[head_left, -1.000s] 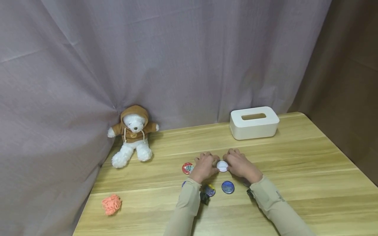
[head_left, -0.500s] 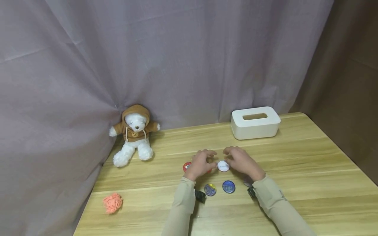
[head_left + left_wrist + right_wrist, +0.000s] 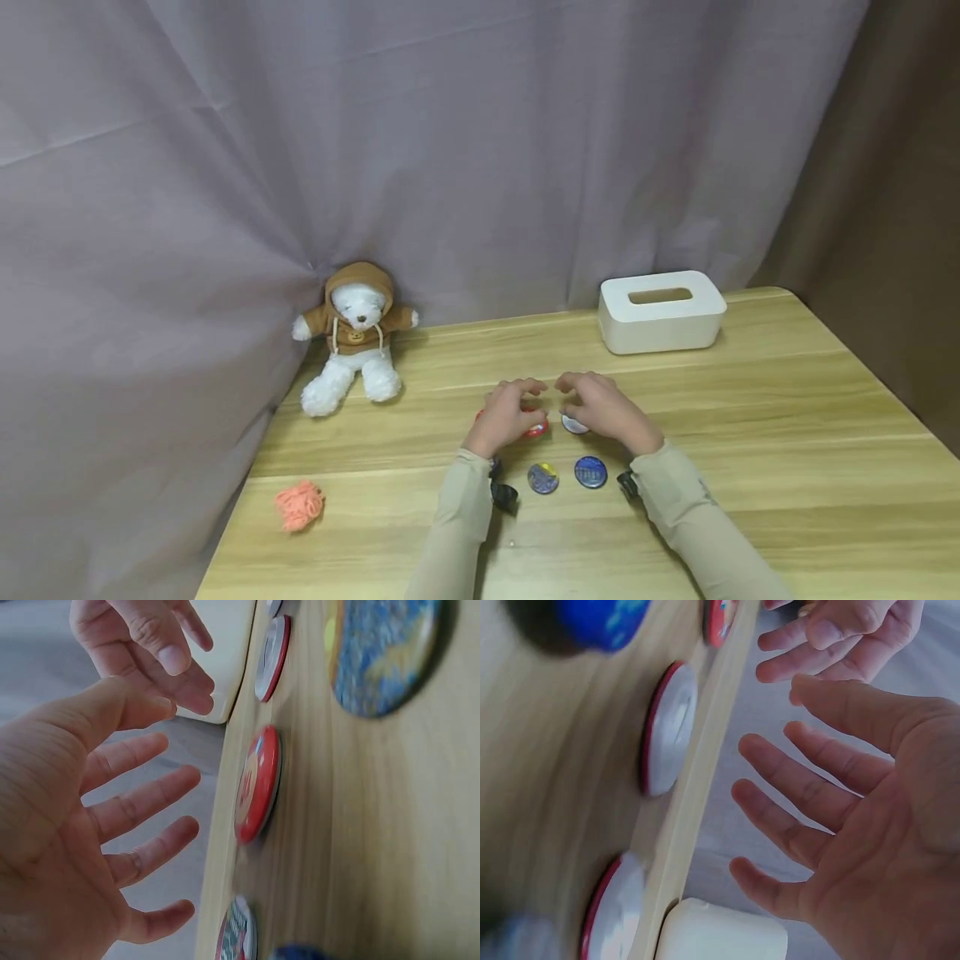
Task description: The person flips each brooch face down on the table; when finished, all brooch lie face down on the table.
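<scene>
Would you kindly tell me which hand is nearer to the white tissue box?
Right. The right hand hovers on the person's side of the white tissue box, slightly left of it; the left hand is farther left.

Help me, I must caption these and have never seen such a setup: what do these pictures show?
There is no machine: just a person's bare left hand and right hand. The wide picture is taken from the person's head; the two close ones come from the left and right wrists. On the wooden table are a red badge, a blue badge and other round badges, with a coral yarn bundle, a white tissue box and a seated teddy bear. Neither hand holds anything; their fingers spread loosely near the badges.
</scene>
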`<state>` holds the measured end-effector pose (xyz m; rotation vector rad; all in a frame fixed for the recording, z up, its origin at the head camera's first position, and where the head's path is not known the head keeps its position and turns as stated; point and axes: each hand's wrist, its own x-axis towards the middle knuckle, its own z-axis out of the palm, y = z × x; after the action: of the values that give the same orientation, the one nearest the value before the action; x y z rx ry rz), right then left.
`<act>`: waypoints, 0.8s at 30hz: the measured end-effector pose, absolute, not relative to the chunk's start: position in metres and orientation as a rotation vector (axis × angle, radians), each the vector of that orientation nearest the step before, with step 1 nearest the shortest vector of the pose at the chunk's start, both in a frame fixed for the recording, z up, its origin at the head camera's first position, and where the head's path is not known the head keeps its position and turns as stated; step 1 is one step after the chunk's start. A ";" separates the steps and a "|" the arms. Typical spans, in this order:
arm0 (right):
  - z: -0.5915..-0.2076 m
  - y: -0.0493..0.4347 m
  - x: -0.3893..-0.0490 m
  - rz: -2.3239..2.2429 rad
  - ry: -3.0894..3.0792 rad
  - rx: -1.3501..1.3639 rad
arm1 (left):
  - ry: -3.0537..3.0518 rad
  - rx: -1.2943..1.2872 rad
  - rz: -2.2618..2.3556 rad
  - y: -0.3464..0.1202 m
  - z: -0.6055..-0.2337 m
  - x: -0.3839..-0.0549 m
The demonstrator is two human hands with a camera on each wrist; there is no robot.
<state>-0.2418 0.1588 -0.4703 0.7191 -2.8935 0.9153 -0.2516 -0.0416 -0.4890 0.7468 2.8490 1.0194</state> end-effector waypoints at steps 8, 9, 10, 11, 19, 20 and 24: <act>-0.469 0.142 -0.244 0.910 -2.900 0.771 | 2.863 0.733 1.018 -0.053 -0.490 -0.250; -0.468 0.140 -0.245 0.908 -2.903 0.773 | 2.869 0.731 1.015 -0.054 -0.490 -0.249; -0.469 0.139 -0.245 0.907 -2.906 0.773 | 2.866 0.724 1.017 -0.055 -0.490 -0.249; -0.468 0.138 -0.245 0.909 -2.909 0.775 | 2.861 0.716 1.024 -0.056 -0.490 -0.248; -0.468 0.128 -0.244 0.898 -2.944 0.768 | 2.810 0.658 1.057 -0.061 -0.491 -0.242; -0.468 0.127 -0.243 0.901 -2.947 0.762 | 2.803 0.651 1.060 -0.061 -0.491 -0.241; -0.470 0.122 -0.244 0.891 -2.945 0.752 | 2.814 0.647 1.047 -0.063 -0.492 -0.242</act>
<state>-0.2438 0.1221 -0.4700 0.7523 -2.9449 0.8913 -0.2422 -0.0634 -0.4919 0.6469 2.8137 1.0469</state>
